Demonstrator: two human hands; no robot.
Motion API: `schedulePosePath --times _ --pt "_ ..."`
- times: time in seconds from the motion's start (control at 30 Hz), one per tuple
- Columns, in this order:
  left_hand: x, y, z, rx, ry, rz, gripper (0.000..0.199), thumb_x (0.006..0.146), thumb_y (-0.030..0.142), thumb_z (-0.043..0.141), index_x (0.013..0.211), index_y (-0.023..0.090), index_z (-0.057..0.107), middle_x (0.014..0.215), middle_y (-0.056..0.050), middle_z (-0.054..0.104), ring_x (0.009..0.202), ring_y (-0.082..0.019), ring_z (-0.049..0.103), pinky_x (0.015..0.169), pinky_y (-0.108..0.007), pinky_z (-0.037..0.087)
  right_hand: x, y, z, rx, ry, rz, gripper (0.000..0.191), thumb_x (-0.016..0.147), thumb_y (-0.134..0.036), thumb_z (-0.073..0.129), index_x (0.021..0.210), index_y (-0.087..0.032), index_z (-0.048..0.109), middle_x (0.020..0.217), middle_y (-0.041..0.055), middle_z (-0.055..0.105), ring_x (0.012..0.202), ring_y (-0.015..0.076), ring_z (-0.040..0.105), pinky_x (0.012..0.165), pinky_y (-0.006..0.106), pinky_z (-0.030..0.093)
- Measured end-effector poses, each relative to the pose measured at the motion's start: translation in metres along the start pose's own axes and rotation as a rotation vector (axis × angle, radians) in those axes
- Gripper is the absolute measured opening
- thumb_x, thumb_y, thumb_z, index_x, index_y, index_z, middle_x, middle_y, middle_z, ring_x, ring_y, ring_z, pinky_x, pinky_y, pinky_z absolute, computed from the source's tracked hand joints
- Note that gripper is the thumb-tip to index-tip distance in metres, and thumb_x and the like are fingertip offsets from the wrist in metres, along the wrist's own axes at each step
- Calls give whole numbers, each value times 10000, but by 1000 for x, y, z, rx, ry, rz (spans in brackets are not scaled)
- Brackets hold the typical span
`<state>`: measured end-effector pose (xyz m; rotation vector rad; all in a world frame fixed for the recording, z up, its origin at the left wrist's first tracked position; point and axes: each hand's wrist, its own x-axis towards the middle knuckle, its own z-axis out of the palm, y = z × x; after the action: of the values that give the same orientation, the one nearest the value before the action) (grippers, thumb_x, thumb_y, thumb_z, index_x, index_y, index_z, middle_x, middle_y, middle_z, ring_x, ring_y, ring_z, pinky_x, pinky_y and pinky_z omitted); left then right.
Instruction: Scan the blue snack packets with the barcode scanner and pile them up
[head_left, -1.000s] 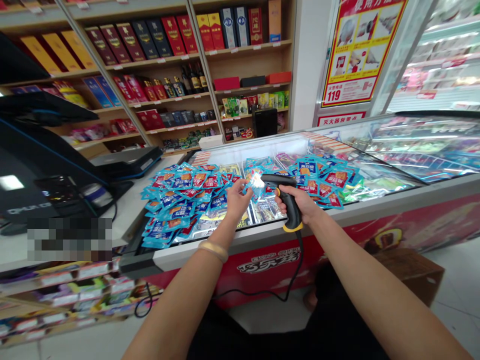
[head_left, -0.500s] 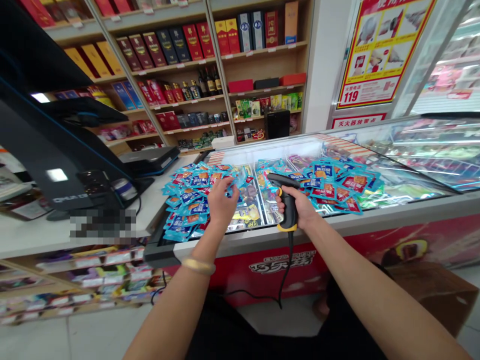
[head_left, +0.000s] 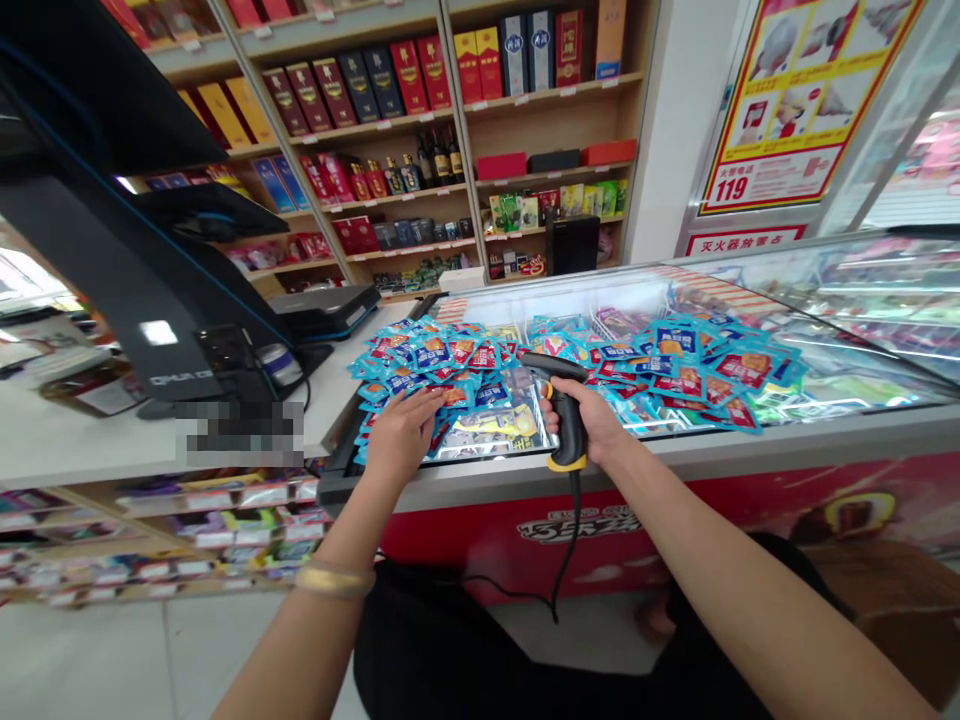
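Note:
My right hand (head_left: 581, 415) is wrapped round the grip of a black and yellow barcode scanner (head_left: 571, 425), whose cable hangs down in front of the freezer. My left hand (head_left: 405, 430) lies palm down on the left pile of small blue and red snack packets (head_left: 431, 355), its fingers stretched out over them. A second pile of the same packets (head_left: 682, 365) spreads to the right of the scanner. Both piles rest on the glass top of a chest freezer (head_left: 847, 385). The scanner's head points left, over the glass between the piles.
At the left stands a white counter (head_left: 330, 405) with a dark checkout machine (head_left: 172, 290) and a flat black device (head_left: 322, 308). Shelves with boxes and bottles (head_left: 367, 90) rise behind. A brown box (head_left: 885, 590) is at the lower right.
My left hand has moved left and down onto the left pile; the packet near its fingers is no longer between them. The right hand keeps the scanner. The view has shifted slightly.

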<state>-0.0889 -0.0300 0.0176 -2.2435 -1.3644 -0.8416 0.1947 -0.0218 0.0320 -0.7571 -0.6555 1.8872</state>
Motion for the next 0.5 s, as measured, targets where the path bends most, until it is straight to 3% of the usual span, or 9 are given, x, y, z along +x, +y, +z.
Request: schedulePosePath --times 0.17,0.37,0.5 --pt "5 4 0 110 -26 -89 354 924 224 440 1116 222 738 1158 -104 735 1111 -291 648 957 -488 486 1 1 -1 -26 0 3 158 838 -273 629 730 -161 597 553 -10 560 416 80 479 396 186 427" --pt "8 20 -7 186 138 -107 289 916 327 533 1082 212 740 1156 -148 683 1101 -330 599 919 -501 462 1 2 1 -4 -2 -4 146 840 -255 623 737 -154 603 552 -8 559 420 83 479 397 188 425" --pt "27 44 4 80 238 -31 253 913 293 551 1093 219 713 1141 -127 672 1090 -284 604 940 -460 469 -1 -5 -3 33 11 8 175 879 -251 575 736 -152 598 547 -9 549 407 74 461 388 174 413"
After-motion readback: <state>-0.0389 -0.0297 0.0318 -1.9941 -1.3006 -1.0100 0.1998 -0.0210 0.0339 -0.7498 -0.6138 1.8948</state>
